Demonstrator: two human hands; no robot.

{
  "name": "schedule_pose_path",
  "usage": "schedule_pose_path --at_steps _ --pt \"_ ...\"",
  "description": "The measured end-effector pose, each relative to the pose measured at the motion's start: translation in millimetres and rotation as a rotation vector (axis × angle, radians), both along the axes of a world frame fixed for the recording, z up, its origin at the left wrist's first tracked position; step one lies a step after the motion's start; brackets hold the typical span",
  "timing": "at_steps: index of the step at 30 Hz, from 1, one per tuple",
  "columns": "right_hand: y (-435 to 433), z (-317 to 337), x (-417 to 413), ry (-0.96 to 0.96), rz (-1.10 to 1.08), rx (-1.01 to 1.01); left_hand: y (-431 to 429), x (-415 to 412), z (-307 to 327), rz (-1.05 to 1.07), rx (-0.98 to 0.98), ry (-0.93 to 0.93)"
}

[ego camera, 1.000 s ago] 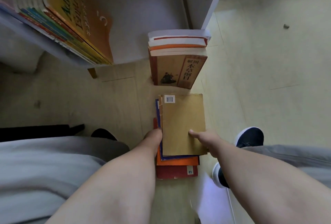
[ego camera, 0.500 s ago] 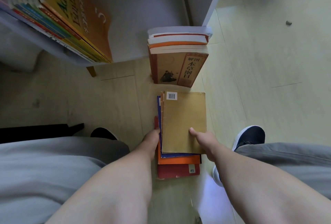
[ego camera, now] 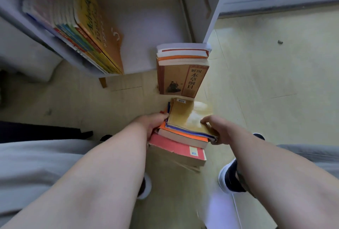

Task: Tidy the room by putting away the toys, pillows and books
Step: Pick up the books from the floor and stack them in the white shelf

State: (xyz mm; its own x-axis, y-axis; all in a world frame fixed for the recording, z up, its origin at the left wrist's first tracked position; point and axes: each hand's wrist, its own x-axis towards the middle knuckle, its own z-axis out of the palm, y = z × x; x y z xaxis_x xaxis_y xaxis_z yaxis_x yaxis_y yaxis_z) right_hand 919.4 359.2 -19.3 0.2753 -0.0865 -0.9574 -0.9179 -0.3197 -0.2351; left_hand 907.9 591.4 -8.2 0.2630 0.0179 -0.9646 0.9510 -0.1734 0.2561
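Book stack [ego camera: 183, 137], tilted, is clamped between my hands before the white shelf [ego camera: 146, 54]: left hand [ego camera: 152, 122] curled round its left side, right hand [ego camera: 218, 129] gripping the right edge. Barcode sticker [ego camera: 181, 101] on top; brown book [ego camera: 181, 80] behind reads 本草纲目.

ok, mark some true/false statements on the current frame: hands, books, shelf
1. The left hand and right hand grip the stack of books from opposite sides. True.
2. The top book of the held stack is red. False: it is tan with a barcode sticker; the red book sits lower in the stack.
3. A second pile of books sits on the floor just beyond the held stack. True.
4. The shelf holds no books. False: leaning books fill its left part.
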Motion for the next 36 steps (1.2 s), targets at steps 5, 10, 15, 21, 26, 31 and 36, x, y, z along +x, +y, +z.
schedule_pose_path --at_steps 5,10,15,21,26,31,36 --pt "-7.9 31.4 27.1 0.008 -0.127 0.0 1.9 20.1 36.3 0.062 -0.044 -0.058" --pt "-25.6 42.9 38.4 0.025 -0.475 -0.039 -4.5 30.1 53.7 0.203 -0.068 -0.004" --pt "-47.9 46.6 36.3 0.026 -0.717 0.075 -14.8 35.7 52.9 0.397 -0.117 0.058" --pt "-53.4 35.8 30.7 0.043 -0.74 0.18 -25.0 50.3 56.2 0.418 -0.213 0.056" --pt "-70.4 37.4 21.0 0.03 -0.947 0.302 -21.3 58.1 46.4 0.52 -0.263 0.033" --pt "-97.3 29.4 -15.4 0.091 -0.95 0.304 -16.1 78.5 57.1 0.645 -0.33 -0.028" --pt "-96.1 33.0 -11.2 0.146 -0.525 0.196 -9.4 103.0 65.1 0.726 -0.328 -0.028"
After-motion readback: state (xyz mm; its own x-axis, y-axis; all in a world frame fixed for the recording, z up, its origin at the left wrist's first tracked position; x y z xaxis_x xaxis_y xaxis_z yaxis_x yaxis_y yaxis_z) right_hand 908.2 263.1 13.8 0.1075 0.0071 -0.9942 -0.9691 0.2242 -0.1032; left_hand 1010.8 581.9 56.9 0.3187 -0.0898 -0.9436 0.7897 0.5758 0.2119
